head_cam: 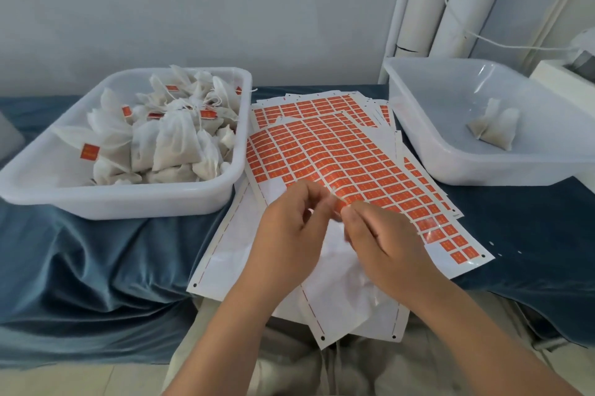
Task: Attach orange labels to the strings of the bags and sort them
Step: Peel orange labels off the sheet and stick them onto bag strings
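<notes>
Nearest the camera, the left hand [289, 234] and the right hand [383, 241] meet fingertip to fingertip over the label sheets, fingers curled and pinched together on something small between them; motion blur hides what it is. Under the wrists lies a white bag [341, 270] of thin, crinkled, papery cloth, mostly covered by the hands.

The label sheets [338, 151] fan out in a loose stack between the two tubs: glossy white backing paper with dashed red margins and black punched dots at the corners, carrying tight rows of small orange rectangular labels [380, 176]. The near parts of the sheets are bare white where labels are gone. Everything rests on a rumpled blue cloth [96, 260] with a soft, velvety sheen.

To the left, a white plastic tub [128, 202] with rounded corners is heaped with plump white bags [174, 141], several showing an orange label on a string. To the right, a matching translucent tub [450, 167] holds a small cluster of bags [494, 126] with no label visible.
</notes>
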A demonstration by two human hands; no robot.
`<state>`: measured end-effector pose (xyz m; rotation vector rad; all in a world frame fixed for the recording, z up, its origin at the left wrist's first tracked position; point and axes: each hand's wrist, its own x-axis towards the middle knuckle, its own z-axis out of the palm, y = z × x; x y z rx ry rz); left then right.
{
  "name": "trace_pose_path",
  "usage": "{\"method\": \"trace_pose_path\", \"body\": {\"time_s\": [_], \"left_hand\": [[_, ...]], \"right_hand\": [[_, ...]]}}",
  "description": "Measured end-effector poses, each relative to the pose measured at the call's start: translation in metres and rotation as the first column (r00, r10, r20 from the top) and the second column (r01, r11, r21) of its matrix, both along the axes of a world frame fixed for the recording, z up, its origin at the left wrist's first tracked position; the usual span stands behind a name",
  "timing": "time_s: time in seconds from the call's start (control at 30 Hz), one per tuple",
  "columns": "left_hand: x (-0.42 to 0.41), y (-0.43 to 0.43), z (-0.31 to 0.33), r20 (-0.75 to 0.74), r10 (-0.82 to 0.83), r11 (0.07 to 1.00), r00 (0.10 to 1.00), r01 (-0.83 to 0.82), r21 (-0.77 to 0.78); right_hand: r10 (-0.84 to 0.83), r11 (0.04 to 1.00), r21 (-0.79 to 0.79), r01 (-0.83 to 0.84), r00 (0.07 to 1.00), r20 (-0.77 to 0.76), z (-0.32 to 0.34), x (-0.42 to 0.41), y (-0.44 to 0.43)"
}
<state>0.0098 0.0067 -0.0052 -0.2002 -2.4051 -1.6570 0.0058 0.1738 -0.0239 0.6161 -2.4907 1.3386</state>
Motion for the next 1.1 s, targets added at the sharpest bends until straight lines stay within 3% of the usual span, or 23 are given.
{"method": "trace_pose_path", "body": {"time_s": [0.13,0.33,0.47,0.53,0.73,0.83,0.93,1.0,1.1], "left_hand": [[-0.019,-0.020,0.022,-0.034,0.183,0.980,0.983,-0.179,0.083],[-0.113,-0.075,0.083,-0.195,0.391,0.914,0.900,-0.404,-0.029],[-0.206,-0.113,0.113,-0.162,0.411,0.906,0.897,-0.422,-0.041],[-0.242,-0.131,0.120,-0.161,0.400,0.898,0.902,-0.421,-0.127],[-0.302,-0.154,0.111,-0.388,0.333,0.784,0.859,-0.481,-0.391],[-0.320,-0.151,0.103,-0.462,0.331,0.674,0.823,-0.549,-0.494],[-0.325,-0.149,0.096,-0.178,0.270,0.677,0.946,-0.318,-0.663],[-0.315,-0.155,0.090,0.051,0.229,0.615,0.972,-0.104,-0.781],[-0.298,-0.170,0.088,0.098,0.248,0.466,0.964,-0.030,-0.884]], "right_hand": [[0.028,0.999,0.025,-0.026,0.998,-0.055,0.000,0.002,0.002],[0.101,0.991,0.097,-0.090,0.987,-0.122,-0.005,0.001,0.004],[0.135,0.985,0.121,-0.120,0.983,-0.124,-0.011,0.003,0.006],[0.122,0.987,0.116,-0.111,0.988,-0.097,-0.014,0.005,0.007],[0.089,0.989,0.122,-0.087,0.996,-0.008,-0.023,0.003,0.014],[0.046,0.996,0.083,-0.040,0.997,-0.068,-0.027,0.001,0.019],[0.061,0.993,0.100,-0.060,0.998,-0.005,-0.026,-0.001,0.024],[0.066,0.993,0.098,-0.067,0.998,0.005,-0.026,-0.002,0.027],[0.073,0.992,0.095,-0.077,0.997,0.039,-0.021,-0.002,0.028]]}}
